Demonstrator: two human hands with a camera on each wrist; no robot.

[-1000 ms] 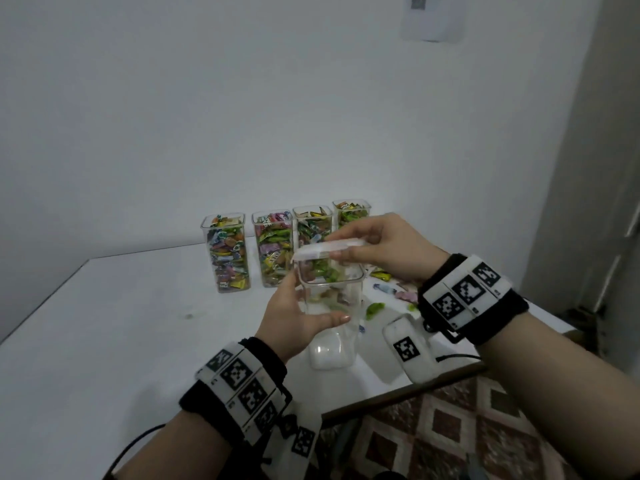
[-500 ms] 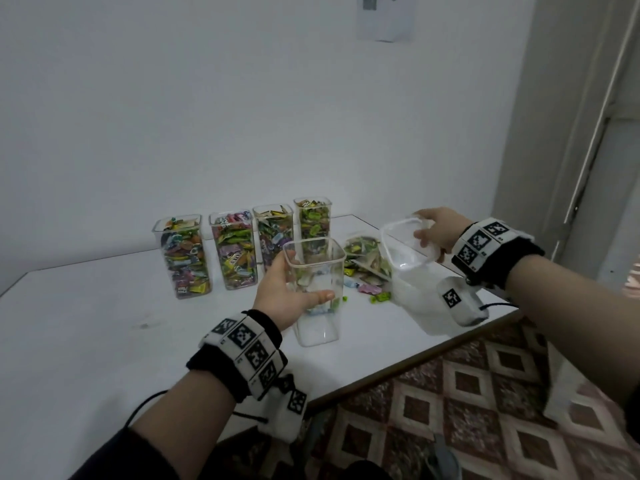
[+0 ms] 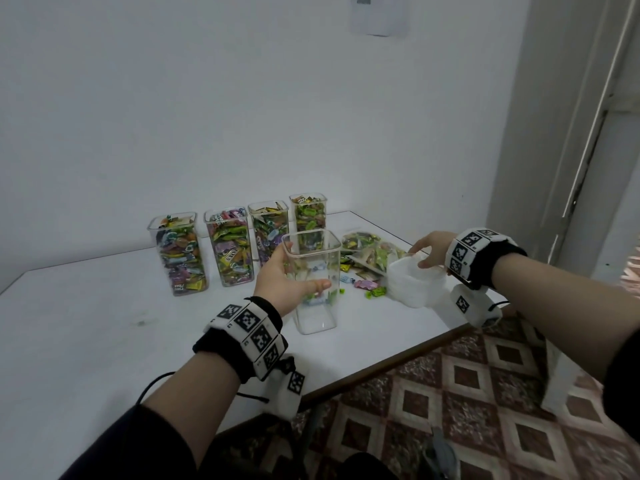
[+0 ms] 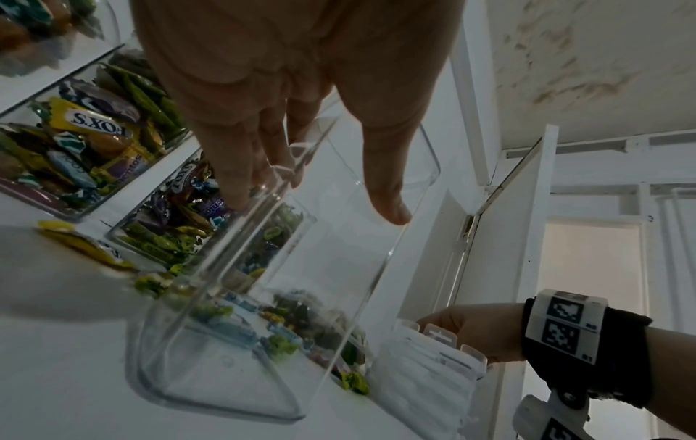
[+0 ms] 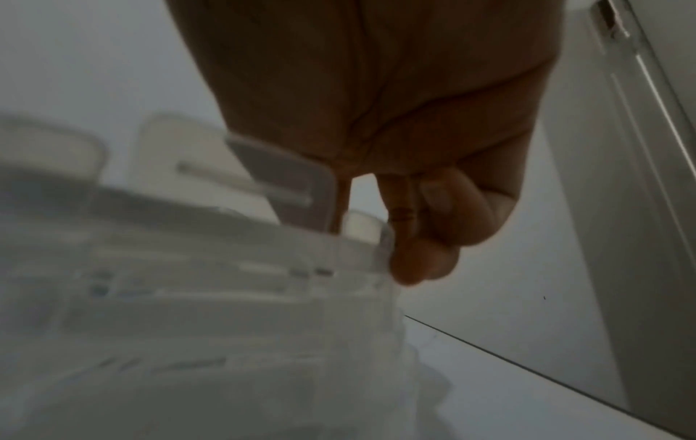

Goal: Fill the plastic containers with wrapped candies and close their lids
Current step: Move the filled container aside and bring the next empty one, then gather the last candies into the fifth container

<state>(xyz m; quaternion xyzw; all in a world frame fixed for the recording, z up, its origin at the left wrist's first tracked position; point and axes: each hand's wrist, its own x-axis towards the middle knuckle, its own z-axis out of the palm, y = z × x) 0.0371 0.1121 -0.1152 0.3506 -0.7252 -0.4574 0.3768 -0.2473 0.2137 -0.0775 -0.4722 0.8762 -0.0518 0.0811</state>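
Note:
An empty clear plastic container [image 3: 317,306] stands on the white table [image 3: 86,323] near its front edge. My left hand [image 3: 304,265] grips it near the rim, thumb on the near wall and fingers round the far side; the left wrist view shows the same grip [image 4: 316,205] on the container [image 4: 233,342]. To the right, my right hand [image 3: 420,258] rests on a stack of white lids [image 3: 410,289], its fingers curled on the edge of the top lid [image 5: 286,184]. Four containers full of wrapped candies [image 3: 230,247] stand in a row behind.
A bag and loose pile of wrapped candies [image 3: 370,251] lie between the empty container and the lid stack, with a few stray candies [image 3: 367,284] nearby. The table's front edge [image 3: 381,362] runs diagonally close to the container. Patterned floor lies below, and a door frame stands at the right.
My right hand lifted the lid off the container and carried it right to the lid stack. My left hand brought the open container down to the table.

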